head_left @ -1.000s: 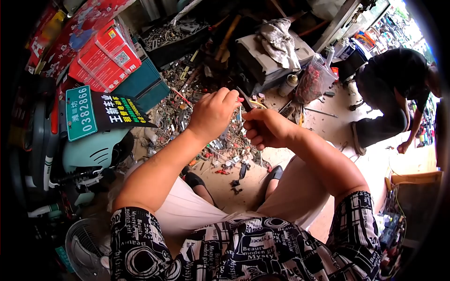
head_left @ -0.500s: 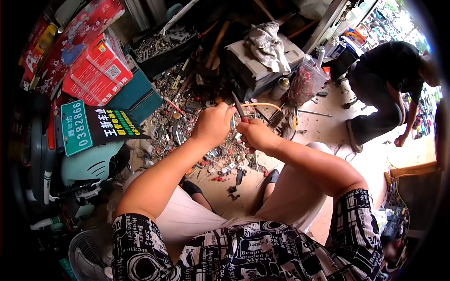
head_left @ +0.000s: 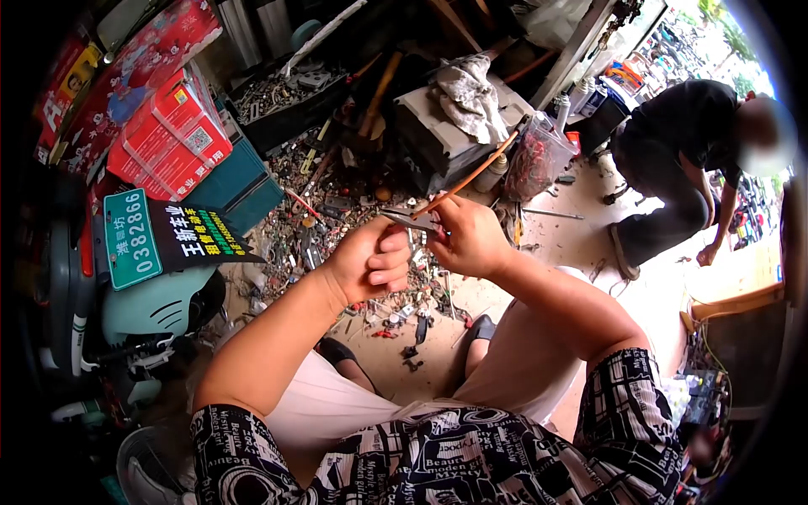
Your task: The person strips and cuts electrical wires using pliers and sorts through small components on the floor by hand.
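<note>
In my right hand [head_left: 471,237] is a pair of red-handled pliers [head_left: 410,220], its pointed metal jaws aimed left across to my left hand. A thin orange-brown cable [head_left: 475,171] slants from beside the jaws up and to the right, passing in front of a white can. My left hand [head_left: 370,257] is closed, fingers curled, its thumb side at the tip of the jaws. Whatever it grips is hidden. Beneath both hands lies a heap of small scrap parts [head_left: 324,227].
A red box [head_left: 168,135] on a teal case and a pale green scooter [head_left: 156,307] stand left. Ahead are a block with a rag [head_left: 471,97] and a plastic bag [head_left: 539,156]. Another person [head_left: 673,160] crouches at right, near a wooden board [head_left: 732,290].
The pliers have swung from pointing up to pointing left. The cable has turned from arcing rightward to slanting upward. My left hand has rolled, showing its curled fingers.
</note>
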{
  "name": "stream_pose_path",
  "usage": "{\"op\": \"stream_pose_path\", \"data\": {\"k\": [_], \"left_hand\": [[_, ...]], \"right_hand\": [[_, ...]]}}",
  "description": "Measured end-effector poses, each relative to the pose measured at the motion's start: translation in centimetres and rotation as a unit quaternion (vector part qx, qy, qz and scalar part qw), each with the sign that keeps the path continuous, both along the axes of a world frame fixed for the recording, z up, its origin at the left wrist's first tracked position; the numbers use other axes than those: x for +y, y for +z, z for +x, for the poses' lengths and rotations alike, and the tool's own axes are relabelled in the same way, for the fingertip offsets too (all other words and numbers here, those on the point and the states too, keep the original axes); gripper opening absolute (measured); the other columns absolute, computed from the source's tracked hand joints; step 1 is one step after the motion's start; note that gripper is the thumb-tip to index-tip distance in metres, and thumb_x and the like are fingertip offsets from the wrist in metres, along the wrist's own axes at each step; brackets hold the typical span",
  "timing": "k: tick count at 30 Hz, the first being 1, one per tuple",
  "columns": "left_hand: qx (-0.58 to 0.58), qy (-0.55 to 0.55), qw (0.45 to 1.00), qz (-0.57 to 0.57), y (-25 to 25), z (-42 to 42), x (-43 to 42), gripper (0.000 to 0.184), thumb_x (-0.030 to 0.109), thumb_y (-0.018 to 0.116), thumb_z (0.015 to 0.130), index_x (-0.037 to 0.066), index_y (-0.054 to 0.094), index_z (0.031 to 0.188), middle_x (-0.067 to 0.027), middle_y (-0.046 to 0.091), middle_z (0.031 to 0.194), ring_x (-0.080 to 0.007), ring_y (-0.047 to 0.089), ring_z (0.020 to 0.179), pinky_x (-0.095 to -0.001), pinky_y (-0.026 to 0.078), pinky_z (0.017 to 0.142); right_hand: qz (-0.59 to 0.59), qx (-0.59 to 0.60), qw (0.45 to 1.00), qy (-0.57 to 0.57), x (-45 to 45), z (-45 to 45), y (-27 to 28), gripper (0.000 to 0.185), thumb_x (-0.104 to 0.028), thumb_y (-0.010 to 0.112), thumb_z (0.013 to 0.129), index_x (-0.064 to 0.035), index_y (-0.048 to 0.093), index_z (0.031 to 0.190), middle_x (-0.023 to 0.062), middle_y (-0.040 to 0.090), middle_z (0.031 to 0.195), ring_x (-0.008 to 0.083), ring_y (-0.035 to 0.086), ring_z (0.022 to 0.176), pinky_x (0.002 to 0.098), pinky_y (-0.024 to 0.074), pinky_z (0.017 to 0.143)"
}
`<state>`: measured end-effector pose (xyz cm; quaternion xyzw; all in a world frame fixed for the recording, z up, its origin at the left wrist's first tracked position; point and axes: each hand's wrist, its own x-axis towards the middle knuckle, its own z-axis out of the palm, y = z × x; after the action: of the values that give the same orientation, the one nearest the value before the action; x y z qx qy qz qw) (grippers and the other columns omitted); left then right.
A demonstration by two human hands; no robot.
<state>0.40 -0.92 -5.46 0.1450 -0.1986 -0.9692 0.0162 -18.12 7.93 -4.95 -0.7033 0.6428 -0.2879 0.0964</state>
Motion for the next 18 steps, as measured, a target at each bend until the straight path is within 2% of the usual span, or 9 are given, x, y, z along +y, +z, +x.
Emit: {"op": "stream_pose_path", "data": {"k": [2, 3, 6, 7, 9, 10, 12, 17, 18], "left_hand": [[-0.085, 0.033, 0.987, -0.132, 0.4, -0.2, 0.1, 0.05, 0.045, 0.03, 0.101, 0.015, 0.045, 0.065, 0.0027, 0.04, 0.047, -0.011, 0.042, 0.042, -0.0292, 0.043, 0.053], [-0.121, 0.089, 0.977, -0.15, 0.0, -0.5, 0.2, 0.048, 0.047, 0.029, 0.101, 0.011, 0.054, 0.079, -0.0021, 0.052, 0.058, -0.0118, 0.049, 0.05, -0.0292, 0.046, 0.055], [-0.133, 0.179, 0.899, -0.377, -0.5, -0.8, 0.1, 0.041, 0.045, 0.04, 0.099, 0.008, 0.056, 0.103, -0.0033, 0.064, 0.085, -0.0063, 0.054, 0.058, -0.0213, 0.047, 0.055], [-0.147, 0.208, 0.86, -0.442, -0.2, -0.7, 0.2, 0.028, 0.032, 0.051, 0.097, 0.007, 0.055, 0.106, -0.0028, 0.064, 0.085, -0.0075, 0.056, 0.061, -0.0221, 0.048, 0.058], [-0.144, 0.286, 0.73, -0.604, -0.9, -1.1, 0.6, 0.02, 0.02, 0.059, 0.093, 0.003, 0.056, 0.103, -0.0043, 0.065, 0.084, -0.01, 0.058, 0.064, -0.0243, 0.048, 0.06], [-0.143, 0.286, 0.73, -0.605, -0.9, -1.0, 0.5, 0.02, 0.02, 0.059, 0.093, 0.003, 0.056, 0.103, -0.0043, 0.065, 0.084, -0.01, 0.058, 0.064, -0.0243, 0.048, 0.06], [-0.153, 0.256, 0.675, -0.675, -0.6, -0.6, 0.3, 0.018, 0.014, 0.06, 0.09, 0.0, 0.056, 0.1, -0.0055, 0.064, 0.079, -0.0119, 0.059, 0.066, -0.0271, 0.048, 0.061], [-0.17, 0.227, 0.732, -0.619, -0.6, -0.7, 0.3, 0.02, 0.019, 0.055, 0.094, 0.0, 0.057, 0.093, -0.0046, 0.063, 0.074, -0.0113, 0.058, 0.063, -0.0257, 0.047, 0.059], [-0.17, 0.205, 0.775, -0.573, -0.5, -0.7, 0.3, 0.018, 0.019, 0.051, 0.096, 0.001, 0.056, 0.094, -0.0022, 0.06, 0.073, -0.0087, 0.054, 0.062, -0.0233, 0.045, 0.058]], "right_hand": [[0.003, 0.002, 1.0, 0.001, 0.1, 0.0, 0.1, 0.023, -0.018, 0.059, 0.073, -0.0039, 0.047, 0.086, 0.0188, 0.056, 0.073, 0.0409, 0.057, 0.07, 0.0495, 0.0455, 0.062], [0.056, -0.027, 0.998, -0.016, 0.1, 0.0, 0.2, 0.021, -0.019, 0.06, 0.074, -0.0041, 0.047, 0.083, 0.0184, 0.057, 0.072, 0.0403, 0.057, 0.069, 0.0486, 0.0455, 0.062], [0.149, -0.094, 0.983, -0.057, 0.2, 0.4, 0.5, 0.021, -0.021, 0.06, 0.075, -0.0045, 0.047, 0.078, 0.0179, 0.058, 0.07, 0.0391, 0.058, 0.068, 0.0467, 0.0454, 0.062], [0.189, -0.131, 0.97, -0.084, 0.2, 0.5, 0.6, 0.022, -0.022, 0.06, 0.076, -0.0046, 0.047, 0.075, 0.0178, 0.058, 0.068, 0.0386, 0.058, 0.067, 0.0458, 0.0454, 0.062], [0.192, -0.144, 0.967, -0.089, 0.1, 0.3, -0.2, 0.023, -0.023, 0.059, 0.077, -0.0043, 0.046, 0.073, 0.016, 0.057, 0.065, 0.0333, 0.057, 0.061, 0.0422, 0.0452, 0.061], [0.204, -0.19, 0.956, -0.088, 0.2, 0.4, -0.4, 0.024, -0.023, 0.058, 0.078, -0.0044, 0.045, 0.072, 0.0142, 0.056, 0.064, 0.0298, 0.055, 0.059, 0.0405, 0.0449, 0.06], [0.219, -0.24, 0.942, -0.083, 0.4, 0.6, -0.6, 0.024, -0.022, 0.057, 0.079, -0.0047, 0.043, 0.071, 0.0108, 0.053, 0.061, 0.0235, 0.052, 0.057, 0.0375, 0.0443, 0.059], [0.231, -0.237, 0.941, -0.078, 0.2, 0.6, -0.6, 0.021, -0.019, 0.057, 0.079, -0.0048, 0.043, 0.072, 0.008, 0.052, 0.06, 0.0185, 0.053, 0.058, 0.0352, 0.0439, 0.057], [0.233, -0.265, 0.933, -0.077, 0.3, 0.7, -0.3, 0.022, -0.019, 0.058, 0.079, -0.0047, 0.043, 0.072, 0.008, 0.052, 0.06, 0.0185, 0.053, 0.058, 0.0351, 0.0439, 0.057]]}}
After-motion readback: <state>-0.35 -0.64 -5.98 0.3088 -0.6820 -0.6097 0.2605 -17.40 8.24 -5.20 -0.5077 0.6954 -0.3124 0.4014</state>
